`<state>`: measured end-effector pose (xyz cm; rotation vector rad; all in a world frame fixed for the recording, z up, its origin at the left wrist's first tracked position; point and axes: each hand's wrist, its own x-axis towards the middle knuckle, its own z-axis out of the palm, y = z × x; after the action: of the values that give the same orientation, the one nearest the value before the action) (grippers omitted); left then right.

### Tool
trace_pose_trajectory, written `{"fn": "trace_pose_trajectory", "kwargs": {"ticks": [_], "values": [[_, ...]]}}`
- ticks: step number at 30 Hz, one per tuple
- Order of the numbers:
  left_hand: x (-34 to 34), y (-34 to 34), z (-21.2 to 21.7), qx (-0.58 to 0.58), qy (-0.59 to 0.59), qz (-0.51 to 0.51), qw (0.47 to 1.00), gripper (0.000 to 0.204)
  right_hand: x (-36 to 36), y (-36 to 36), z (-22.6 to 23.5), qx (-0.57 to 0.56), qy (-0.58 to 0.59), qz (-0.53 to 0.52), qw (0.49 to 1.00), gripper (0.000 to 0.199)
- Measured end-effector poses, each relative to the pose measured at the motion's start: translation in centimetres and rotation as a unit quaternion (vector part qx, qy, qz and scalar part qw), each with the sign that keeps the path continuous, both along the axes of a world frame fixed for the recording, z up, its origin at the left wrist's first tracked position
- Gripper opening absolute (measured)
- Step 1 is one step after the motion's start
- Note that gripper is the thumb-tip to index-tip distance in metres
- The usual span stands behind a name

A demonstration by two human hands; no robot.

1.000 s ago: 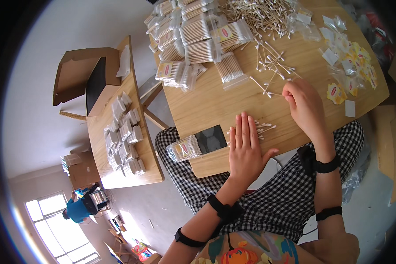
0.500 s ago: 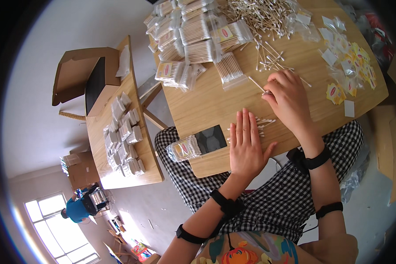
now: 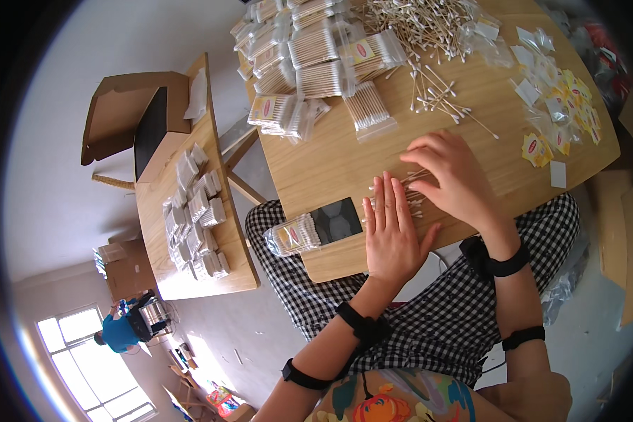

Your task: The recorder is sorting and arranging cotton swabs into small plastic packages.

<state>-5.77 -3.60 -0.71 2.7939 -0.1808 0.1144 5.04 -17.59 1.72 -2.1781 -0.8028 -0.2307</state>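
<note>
At far left a person (image 3: 119, 334) in blue is beside a bright window (image 3: 74, 348). Next comes the left surface (image 3: 235, 264), an open carton (image 3: 172, 149) at its far end and white packs (image 3: 197, 211) heaped along it, a strip of wood running between heap and right edge. A gap with floor and legs showing parts it from the main surface (image 3: 316, 169). On that one's near left corner lies a single pack (image 3: 293, 235), its outer end jutting past the edge over a checked knee, its inner end against a black pad (image 3: 336, 220). Farther back, clear bags of swabs form a stack (image 3: 316, 53); one flat bag (image 3: 368, 111) lies just in front. Between these and the pad is open wood — the widest room for moving. The left hand (image 3: 390, 235) lies flat near the front edge, fingers straight and close together, over a small bunch of swabs (image 3: 416, 205) that shows at its right side. The right hand (image 3: 443, 172) bends in above the bunch, thumb and forefinger apart, swab ends between them; whether it grips any, I cannot tell. Behind it are strays (image 3: 432, 95) and a big loose pile (image 3: 415, 28). Rightmost, empty bags (image 3: 538, 67) and yellow cards (image 3: 573, 98) crowd toward the curved right edge — a white slip (image 3: 558, 174) nearest the front.
</note>
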Motion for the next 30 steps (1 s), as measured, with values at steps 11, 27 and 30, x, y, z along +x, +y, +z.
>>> {"fn": "trace_pose_trajectory", "kwargs": {"ticks": [11, 27, 30], "values": [[0.0, 0.1, 0.1, 0.021, 0.007, 0.004, 1.000, 0.099, 0.4, -2.9, 0.4, -0.029, 0.002, -0.005, 1.000, 0.016], [0.1, 0.3, 0.3, -0.007, -0.002, -0.001, 1.000, 0.097, 1.3, -2.9, -0.8, 0.170, 0.167, -0.128, 0.963, 0.007], [0.1, 0.2, 0.4, -0.010, -0.002, -0.001, 1.000, 0.097, 1.1, -4.0, -1.1, 0.263, 0.295, -0.145, 0.907, 0.014]]}}
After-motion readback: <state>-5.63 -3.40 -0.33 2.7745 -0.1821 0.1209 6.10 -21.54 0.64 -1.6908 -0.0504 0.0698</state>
